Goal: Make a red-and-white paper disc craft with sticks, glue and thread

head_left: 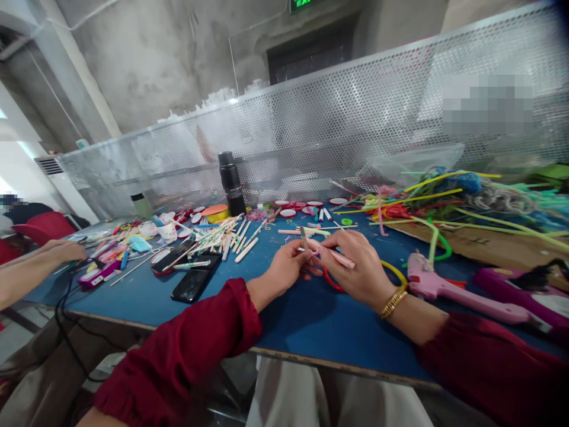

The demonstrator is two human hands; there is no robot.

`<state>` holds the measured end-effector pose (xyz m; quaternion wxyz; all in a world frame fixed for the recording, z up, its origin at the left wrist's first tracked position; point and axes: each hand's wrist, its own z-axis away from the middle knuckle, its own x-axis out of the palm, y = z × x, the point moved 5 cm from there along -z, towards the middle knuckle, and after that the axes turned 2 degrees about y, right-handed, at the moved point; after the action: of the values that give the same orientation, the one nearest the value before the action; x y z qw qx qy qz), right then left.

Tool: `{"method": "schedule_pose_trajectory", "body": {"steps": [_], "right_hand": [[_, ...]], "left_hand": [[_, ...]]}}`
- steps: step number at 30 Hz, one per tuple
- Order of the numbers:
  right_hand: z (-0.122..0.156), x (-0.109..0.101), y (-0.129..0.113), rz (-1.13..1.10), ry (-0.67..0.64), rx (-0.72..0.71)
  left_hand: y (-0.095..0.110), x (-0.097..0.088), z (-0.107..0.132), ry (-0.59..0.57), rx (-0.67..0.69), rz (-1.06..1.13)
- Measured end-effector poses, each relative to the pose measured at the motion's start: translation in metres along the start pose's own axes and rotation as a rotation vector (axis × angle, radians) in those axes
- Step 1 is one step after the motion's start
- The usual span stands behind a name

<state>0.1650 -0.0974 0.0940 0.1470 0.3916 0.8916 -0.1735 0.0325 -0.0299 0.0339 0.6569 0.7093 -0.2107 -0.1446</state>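
My left hand [287,265] is closed, pinching a small flat wooden craft stick [304,237] with a greenish mark, held upright above the blue table [293,320]. My right hand [358,261] is closed around a pale pink pen-like tool [341,257]. The tool's front end is close to the left fingertips, and some small white or pink piece there is partly hidden by the fingers. A red bent pipe cleaner [329,281] lies just under the right hand, and a yellow one [395,271] curves behind the right wrist.
A pink glue gun [424,281] and purple case [502,290] lie right. Behind them are heaped pipe cleaners [444,196] on cardboard [484,237]. Left are craft sticks [222,237], a black phone [195,283] and black bottle [231,187]. A co-worker's hand [66,252] is far left.
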Motion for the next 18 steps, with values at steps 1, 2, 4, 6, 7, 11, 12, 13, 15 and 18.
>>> {"method": "schedule_pose_trajectory", "body": {"steps": [1, 2, 4, 6, 7, 11, 12, 13, 15, 18], "right_hand": [[0.0000, -0.0005, 0.0005, -0.003, 0.009, 0.003], [0.0001, -0.0008, 0.0009, -0.006, 0.014, 0.005], [0.0004, -0.0004, 0.0017, -0.010, 0.008, 0.006], [0.0010, 0.0002, 0.0022, -0.010, 0.001, 0.001], [0.0013, 0.0005, 0.0023, -0.009, 0.001, -0.002], [0.0021, 0.0015, 0.0022, -0.008, 0.000, -0.017], [0.0021, 0.0019, 0.0020, -0.008, -0.007, -0.020], [0.0020, 0.0021, 0.0018, -0.007, -0.011, -0.023], [0.0016, 0.0017, 0.0012, -0.009, -0.008, -0.030], [0.0011, 0.0006, 0.0002, -0.014, 0.003, -0.039]], "left_hand": [[-0.0002, -0.0002, -0.0002, 0.000, 0.001, 0.001], [-0.0005, -0.0003, -0.0003, -0.002, 0.001, 0.003], [-0.0010, -0.0006, -0.0005, -0.007, 0.003, 0.007], [-0.0012, -0.0006, -0.0005, -0.017, 0.006, 0.009], [-0.0013, -0.0006, -0.0005, -0.019, 0.007, 0.010], [-0.0012, 0.0000, -0.0003, -0.019, 0.006, 0.003], [-0.0010, 0.0004, -0.0002, -0.021, 0.007, -0.001], [-0.0008, 0.0008, 0.0000, -0.022, 0.008, -0.005], [-0.0001, 0.0014, 0.0004, -0.024, 0.012, -0.010], [0.0010, 0.0020, 0.0011, -0.022, 0.012, -0.013]]}}
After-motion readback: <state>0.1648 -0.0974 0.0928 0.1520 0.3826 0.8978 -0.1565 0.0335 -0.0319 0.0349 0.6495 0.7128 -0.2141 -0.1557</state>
